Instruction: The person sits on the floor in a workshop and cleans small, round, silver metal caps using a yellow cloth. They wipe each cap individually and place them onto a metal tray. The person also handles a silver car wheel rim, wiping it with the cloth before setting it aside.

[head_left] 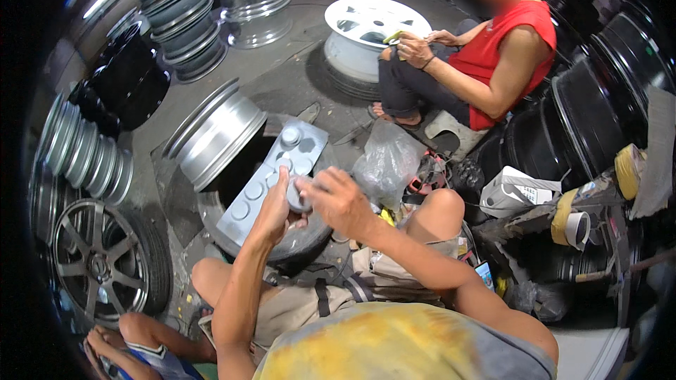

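Observation:
My left hand (271, 212) is closed around a small round grey cap (298, 195), its thumb pointing up along the near side. Over the cap's right side is my right hand (341, 204), fingers bent and smeared by motion; whether they hold anything does not show. Just beyond my left hand lies a grey board (227, 224) with several round caps on it, one of them a raised knob (290, 135) at the far end. The board rests across a black tire (299, 245) lying in front of my knees.
A silver rim (222, 134) leans at the tire's far left. Ahead, a person in a red top (517, 49) sits by a white rim (377, 24), holding something yellow-green. A clear plastic bag (389, 160) lies right of the board. Stacked black rims (598, 98) line the right.

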{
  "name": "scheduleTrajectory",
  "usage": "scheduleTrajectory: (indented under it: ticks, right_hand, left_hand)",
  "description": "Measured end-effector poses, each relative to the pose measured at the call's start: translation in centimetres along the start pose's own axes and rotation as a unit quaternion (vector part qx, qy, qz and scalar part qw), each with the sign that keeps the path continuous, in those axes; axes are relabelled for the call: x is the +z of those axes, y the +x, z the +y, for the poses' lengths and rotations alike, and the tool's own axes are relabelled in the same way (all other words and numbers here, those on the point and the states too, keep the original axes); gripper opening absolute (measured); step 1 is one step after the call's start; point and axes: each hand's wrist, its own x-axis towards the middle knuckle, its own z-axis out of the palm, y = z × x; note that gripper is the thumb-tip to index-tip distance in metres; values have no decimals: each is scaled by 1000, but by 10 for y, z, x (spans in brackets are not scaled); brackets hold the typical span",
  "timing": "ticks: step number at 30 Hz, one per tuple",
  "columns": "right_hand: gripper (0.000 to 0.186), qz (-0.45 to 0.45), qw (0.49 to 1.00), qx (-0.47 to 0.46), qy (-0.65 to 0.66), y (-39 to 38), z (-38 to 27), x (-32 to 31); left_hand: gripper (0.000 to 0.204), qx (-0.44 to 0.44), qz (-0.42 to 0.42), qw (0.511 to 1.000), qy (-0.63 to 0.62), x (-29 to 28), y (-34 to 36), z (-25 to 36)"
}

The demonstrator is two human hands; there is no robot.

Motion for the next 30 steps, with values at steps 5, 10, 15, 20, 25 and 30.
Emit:
scheduleTrajectory:
  ticks: [5,10,15,20,25,30]
  right_hand:
    - [32,48,996,70,3,5,-19,13]
    - [27,33,997,64,-7,21,-27,30]
    - [31,-61,997,35,-35,-1,-4,23]
    - [26,-46,998,23,41,14,-8,31]
    - [27,-53,993,37,95,17,-17,58]
    - [33,-105,990,-49,82,7,-8,52]
  left_hand:
    - [62,109,31,994,-12,-2,10,9]
    - [65,33,42,995,-80,-6,-4,5]
    - [71,62,22,994,-84,-41,-9,-3]
    - [76,27,8,994,-101,-44,-19,0]
    - [78,-2,46,995,-85,-43,-14,-9]
    - [79,-18,11,997,-68,-52,-15,-15]
